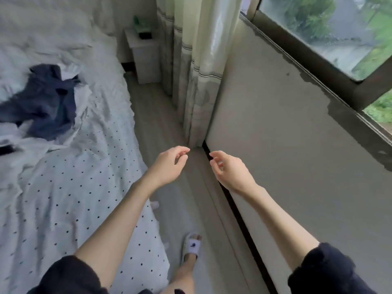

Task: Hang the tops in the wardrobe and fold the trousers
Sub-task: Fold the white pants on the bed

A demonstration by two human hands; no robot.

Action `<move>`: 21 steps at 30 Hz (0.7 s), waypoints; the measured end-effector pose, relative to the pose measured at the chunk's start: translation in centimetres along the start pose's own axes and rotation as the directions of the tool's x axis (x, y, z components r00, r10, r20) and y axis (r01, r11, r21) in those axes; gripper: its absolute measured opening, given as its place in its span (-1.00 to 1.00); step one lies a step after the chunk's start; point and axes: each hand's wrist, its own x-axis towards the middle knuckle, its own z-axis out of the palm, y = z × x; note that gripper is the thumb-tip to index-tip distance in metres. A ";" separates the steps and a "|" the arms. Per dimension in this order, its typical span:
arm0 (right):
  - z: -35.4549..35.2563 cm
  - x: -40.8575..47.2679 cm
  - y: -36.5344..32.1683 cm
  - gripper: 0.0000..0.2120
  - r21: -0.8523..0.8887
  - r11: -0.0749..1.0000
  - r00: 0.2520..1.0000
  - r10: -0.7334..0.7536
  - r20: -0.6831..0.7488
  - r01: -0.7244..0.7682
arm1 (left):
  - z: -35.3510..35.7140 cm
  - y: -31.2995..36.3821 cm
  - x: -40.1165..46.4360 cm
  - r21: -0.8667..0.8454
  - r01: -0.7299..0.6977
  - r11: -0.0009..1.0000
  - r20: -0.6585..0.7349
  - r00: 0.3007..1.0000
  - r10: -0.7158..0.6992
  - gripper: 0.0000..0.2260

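Between the bed and the wall, you stood on the pale floor (pixel 191 209) with both bare forearms stretched out ahead of you. Your left hand (pixel 169 164) hung in the air near the centre of the view, its fingers (pixel 183 150) loosely curled and holding nothing. Your right hand (pixel 230 168) hovered just beside it at about 3 o'clock from it, fingers likewise relaxed and curled round nothing; the two hands were close but apart. Dark sleeves (pixel 324 270) covered your upper arms at the bottom edge. The task's clothing, a crumpled dark blue garment (pixel 46 102), lay well away at about 10 o'clock from your hands, on the white bed (pixel 63 198) with its dotted sheet; whether it was a top or trousers could not be told. Some white cloth (pixel 69 71) lay touching its upper edge. At 12 o'clock from your hands a cream curtain (pixel 197 71) hung down to the floor, and beyond it, at about 11 o'clock, stood a small white bedside cabinet (pixel 146 58) with blurred green and dark things on top. The grey wall (pixel 297 155) ran along at 3 o'clock, with a dark-framed window (pixel 331 32) above it at 1 o'clock. Your foot in a white slipper (pixel 192 247) stood at 6 o'clock.
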 end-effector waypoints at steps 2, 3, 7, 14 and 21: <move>0.0 5.2 -0.4 -0.68 -0.017 0.997 0.996 -0.077 0.052 0.078 | -1.1 -1.0 3.8 -0.004 0.045 0.999 -0.082 0.996 -0.045 -0.72; 0.0 6.8 -0.4 -0.68 -0.023 0.994 0.993 -0.101 0.064 0.103 | -1.6 -1.3 5.0 -0.009 0.063 0.998 -0.109 0.992 -0.064 -0.71; -1.9 17.8 -2.6 -0.68 -0.041 0.974 0.968 -0.217 0.125 0.224 | -5.5 -3.0 12.1 -0.051 0.145 0.988 -0.244 0.958 -0.154 -0.71; -2.8 31.6 -8.9 -0.71 -0.006 0.901 0.879 -0.421 0.222 0.433 | -12.1 -5.1 19.4 -0.052 0.269 0.962 -0.320 0.908 -0.271 -0.71; -2.0 46.1 -15.4 -0.73 0.067 0.793 0.755 -0.600 0.266 0.606 | -20.6 -9.0 28.8 -0.070 0.365 0.928 -0.506 0.789 -0.349 -0.71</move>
